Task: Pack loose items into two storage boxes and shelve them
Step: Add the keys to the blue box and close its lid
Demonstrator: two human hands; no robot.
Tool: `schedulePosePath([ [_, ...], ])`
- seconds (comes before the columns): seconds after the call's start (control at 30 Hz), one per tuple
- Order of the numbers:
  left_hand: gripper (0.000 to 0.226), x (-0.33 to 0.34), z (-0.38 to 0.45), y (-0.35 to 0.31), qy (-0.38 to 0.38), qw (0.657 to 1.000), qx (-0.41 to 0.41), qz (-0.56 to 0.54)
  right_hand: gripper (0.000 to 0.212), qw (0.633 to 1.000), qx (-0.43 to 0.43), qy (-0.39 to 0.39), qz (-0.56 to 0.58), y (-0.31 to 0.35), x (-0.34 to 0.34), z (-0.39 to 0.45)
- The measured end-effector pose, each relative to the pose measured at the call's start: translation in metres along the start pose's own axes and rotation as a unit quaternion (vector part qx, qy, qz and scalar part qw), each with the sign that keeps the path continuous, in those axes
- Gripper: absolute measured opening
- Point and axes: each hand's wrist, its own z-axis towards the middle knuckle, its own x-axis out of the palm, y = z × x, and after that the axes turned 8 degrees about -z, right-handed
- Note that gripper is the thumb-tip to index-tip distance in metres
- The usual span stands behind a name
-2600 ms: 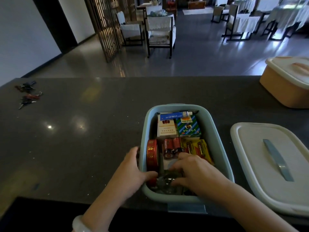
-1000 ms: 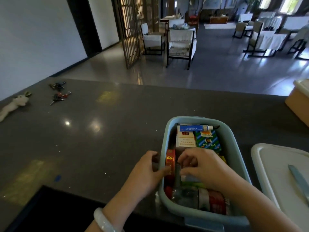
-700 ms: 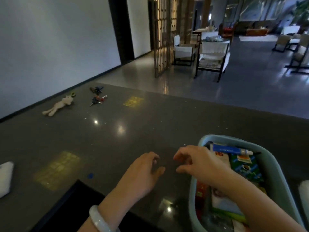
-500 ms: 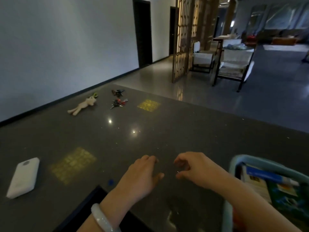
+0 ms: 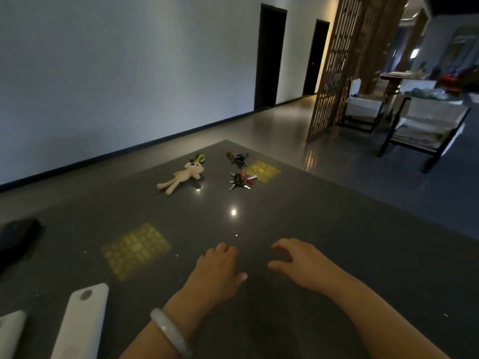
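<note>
My left hand (image 5: 216, 272) and my right hand (image 5: 298, 263) hover side by side over the dark counter (image 5: 337, 242), fingers loosely curled, holding nothing. Far ahead on the counter lie a small cream plush toy keychain (image 5: 181, 177) and two bunches of keys, one bunch of keys (image 5: 241, 180) nearer and another bunch of keys (image 5: 237, 157) behind it. A white power bank (image 5: 80, 322) lies at the near left, with a second white object (image 5: 10, 332) beside it. The storage boxes are out of view.
A black flat object (image 5: 15, 234) sits at the counter's left edge. Beyond the counter's far edge are a shiny floor, a wooden lattice screen (image 5: 339, 60) and chairs (image 5: 425, 125) to the right. A white wall with two dark doorways runs along the left.
My view has swung left, so the blue box of packed items has left the frame. Both hands came out of the box and now hover empty over the bare counter.
</note>
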Motion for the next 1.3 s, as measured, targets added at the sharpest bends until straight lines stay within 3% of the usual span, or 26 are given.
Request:
schedulePosePath([
  [0.23, 0.054, 0.000, 0.101, 0.064, -0.022, 0.999, -0.005, -0.034, 0.059, 0.998, 0.051, -0.007, 0.027, 0.016, 0.011, 0.102],
  [0.47, 0.088, 0.048, 0.183, 0.108, 0.049, 0.996, -0.079, 0.000, 0.074, 0.998, 0.059, 0.023, -0.020, -0.004, 0.025, 0.179],
  [0.63, 0.088, 0.057, 0.244, 0.132, 0.014, 0.998, -0.065, 0.011, 0.078, 0.996, 0.084, 0.021, -0.003, -0.019, 0.029, 0.245],
  [0.83, 0.088, 0.074, 0.255, 0.131, -0.057, 0.995, -0.073, 0.033, 0.087, 0.997, 0.059, -0.056, -0.017, -0.027, 0.038, 0.346],
  [1.0, 0.088, 0.067, 0.256, 0.128, -0.013, 0.995, -0.091, 0.036, 0.082, 0.991, 0.029, -0.084, -0.097, -0.037, 0.059, 0.410],
  [1.13, 0.087, 0.057, 0.271, 0.130, 0.038, 0.993, -0.102, 0.034, 0.065, 0.973, 0.028, -0.199, -0.111, -0.045, 0.078, 0.414],
  [1.3, 0.060, 0.029, 0.353, 0.129, -0.148, 0.989, -0.028, -0.004, 0.053, 0.951, 0.100, -0.267, -0.120, -0.042, 0.079, 0.408],
])
